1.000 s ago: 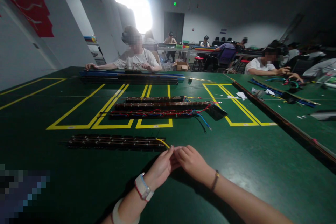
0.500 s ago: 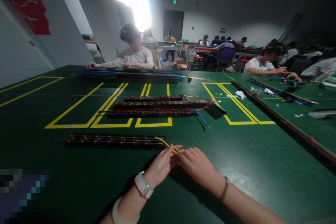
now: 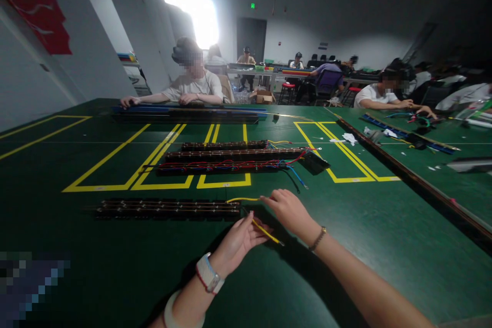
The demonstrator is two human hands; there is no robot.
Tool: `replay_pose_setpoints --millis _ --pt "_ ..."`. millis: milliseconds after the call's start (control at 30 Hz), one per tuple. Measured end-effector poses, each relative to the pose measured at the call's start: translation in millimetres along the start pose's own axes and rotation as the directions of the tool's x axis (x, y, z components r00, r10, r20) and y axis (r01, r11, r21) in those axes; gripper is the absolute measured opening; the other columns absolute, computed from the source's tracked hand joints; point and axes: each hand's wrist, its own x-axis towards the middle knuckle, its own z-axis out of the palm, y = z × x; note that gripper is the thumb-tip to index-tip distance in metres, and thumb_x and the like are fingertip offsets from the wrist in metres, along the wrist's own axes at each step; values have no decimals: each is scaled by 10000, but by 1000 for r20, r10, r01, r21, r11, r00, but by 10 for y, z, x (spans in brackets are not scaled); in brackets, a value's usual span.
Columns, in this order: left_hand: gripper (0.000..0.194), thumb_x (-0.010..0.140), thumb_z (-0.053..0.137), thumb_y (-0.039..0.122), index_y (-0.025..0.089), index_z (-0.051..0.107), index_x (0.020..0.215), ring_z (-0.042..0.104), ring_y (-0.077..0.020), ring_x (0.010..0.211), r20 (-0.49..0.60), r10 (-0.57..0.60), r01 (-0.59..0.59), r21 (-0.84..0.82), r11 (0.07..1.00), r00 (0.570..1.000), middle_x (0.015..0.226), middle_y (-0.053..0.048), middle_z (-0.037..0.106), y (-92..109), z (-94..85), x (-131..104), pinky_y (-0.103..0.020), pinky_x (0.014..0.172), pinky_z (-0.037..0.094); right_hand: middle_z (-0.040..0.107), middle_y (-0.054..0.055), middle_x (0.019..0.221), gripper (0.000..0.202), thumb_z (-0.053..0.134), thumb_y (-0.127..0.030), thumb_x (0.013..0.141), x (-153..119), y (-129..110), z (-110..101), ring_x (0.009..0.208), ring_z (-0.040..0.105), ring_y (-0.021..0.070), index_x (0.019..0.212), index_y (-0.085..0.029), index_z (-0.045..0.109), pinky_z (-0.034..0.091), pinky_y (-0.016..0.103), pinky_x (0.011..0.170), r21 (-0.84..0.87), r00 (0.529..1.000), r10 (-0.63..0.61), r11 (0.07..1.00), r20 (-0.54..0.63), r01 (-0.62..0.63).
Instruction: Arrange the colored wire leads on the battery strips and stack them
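Observation:
A long dark strip with rows of metal contacts point(image 3: 169, 208) lies on the green table in front of me. From its right end a yellow wire point(image 3: 244, 199) runs nearly level to my right hand point(image 3: 290, 210), whose fingertips pinch it. Below, my left hand point(image 3: 240, 241) holds a second yellow wire point(image 3: 267, 231) between thumb and fingers, palm turned up. The free end of that second wire slants down to the right and has a small metal tip. Where it starts is hidden behind my left fingers. The hands are apart.
Beyond the near strip lie several more dark strips point(image 3: 238, 154) with red and blue wires. Yellow tape outlines point(image 3: 96, 188) mark the table point(image 3: 384, 246). A long rail point(image 3: 407, 177) slants down the right side. A person point(image 3: 196, 79) sits opposite, others farther back.
My right hand has moved up and away from my left, drawing one yellow wire out level. The other yellow wire now points down-right from my left hand, which stays nearly in place.

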Motion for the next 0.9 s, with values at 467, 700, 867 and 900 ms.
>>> replay_pose_setpoints --millis 467,700,867,900 --pt "193 879 495 298 124 500 963 673 -207 845 -29 53 -39 361 932 998 896 -120 672 2 20 -44 -357 798 515 575 56 903 339 544 -197 878 -62 77 440 799 506 173 1214 -241 557 394 305 725 69 998 -60 996 29 58" --pt "261 868 435 390 140 505 892 650 -170 591 -119 161 -25 726 688 980 650 -34 627 31 -120 40 -261 551 493 585 97 1052 322 464 -161 904 -135 83 422 907 535 178 1211 -210 550 438 312 776 252 992 77 966 -96 -51" --pt "274 883 390 403 168 521 832 564 -137 458 -151 275 54 942 330 950 593 -22 594 96 -37 -55 -212 443 369 589 92 1049 330 461 -142 895 -138 64 405 922 540 171 1207 -207 546 450 307 778 319 989 97 946 -110 -57" --pt "264 883 398 393 173 525 809 567 -137 476 -139 318 67 972 225 938 624 -35 609 106 -7 -85 -210 443 340 590 92 1050 333 464 -136 892 -138 58 407 924 540 171 1206 -207 546 451 307 779 324 989 93 945 -113 -52"
